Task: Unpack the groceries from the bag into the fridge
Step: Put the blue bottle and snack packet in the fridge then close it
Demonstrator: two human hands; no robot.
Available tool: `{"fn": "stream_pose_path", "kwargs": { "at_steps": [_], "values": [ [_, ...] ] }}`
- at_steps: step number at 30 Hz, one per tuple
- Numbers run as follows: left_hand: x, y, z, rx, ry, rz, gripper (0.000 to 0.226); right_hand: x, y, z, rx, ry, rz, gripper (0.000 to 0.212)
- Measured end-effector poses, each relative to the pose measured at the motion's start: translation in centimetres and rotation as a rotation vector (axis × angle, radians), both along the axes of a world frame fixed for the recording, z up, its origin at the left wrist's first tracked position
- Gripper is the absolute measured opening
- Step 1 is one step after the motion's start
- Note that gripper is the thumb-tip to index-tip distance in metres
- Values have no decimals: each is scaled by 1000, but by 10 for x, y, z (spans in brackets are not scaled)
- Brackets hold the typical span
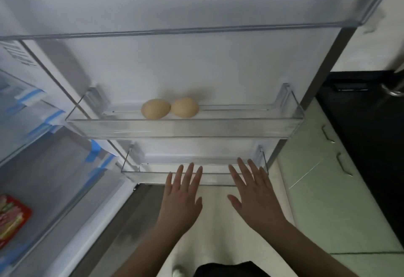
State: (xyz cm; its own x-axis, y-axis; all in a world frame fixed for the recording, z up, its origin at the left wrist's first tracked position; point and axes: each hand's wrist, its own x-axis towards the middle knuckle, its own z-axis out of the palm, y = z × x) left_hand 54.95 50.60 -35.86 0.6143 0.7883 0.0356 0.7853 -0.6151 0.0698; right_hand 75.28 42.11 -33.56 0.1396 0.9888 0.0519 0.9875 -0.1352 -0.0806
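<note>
Two pale brown eggs, one (155,109) on the left and one (185,107) on the right, lie side by side, touching, in a clear door bin (240,127) of the open fridge door. Below it hangs a second clear door bin (148,177). My left hand (182,193) and my right hand (253,191) are both spread flat with fingers apart, palms down, in front of that lower bin. Neither hand holds anything. A red packet (12,217) lies on a fridge shelf at the far left. The grocery bag is not in view.
The fridge interior at the left has glass shelves (43,137) with blue tape strips. At the right stand pale green cabinets with metal handles (343,163) under a dark countertop (363,110). Light floor shows below the door.
</note>
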Motion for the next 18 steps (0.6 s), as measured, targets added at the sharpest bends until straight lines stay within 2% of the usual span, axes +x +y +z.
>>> {"fn": "stream_pose_path", "kwargs": {
  "at_steps": [4,7,11,18],
  "values": [
    [2,-4,-6,-1,15,30,101,8,-9,-15,13,22,10,70],
    [7,-7,-11,-6,1,63,106,7,-11,-19,35,62,6,89],
    [10,-9,-17,15,-15,70,111,4,-11,-25,38,51,11,97],
    [11,-10,-13,-9,-21,96,100,8,-12,-32,40,61,53,110]
  ]
}}
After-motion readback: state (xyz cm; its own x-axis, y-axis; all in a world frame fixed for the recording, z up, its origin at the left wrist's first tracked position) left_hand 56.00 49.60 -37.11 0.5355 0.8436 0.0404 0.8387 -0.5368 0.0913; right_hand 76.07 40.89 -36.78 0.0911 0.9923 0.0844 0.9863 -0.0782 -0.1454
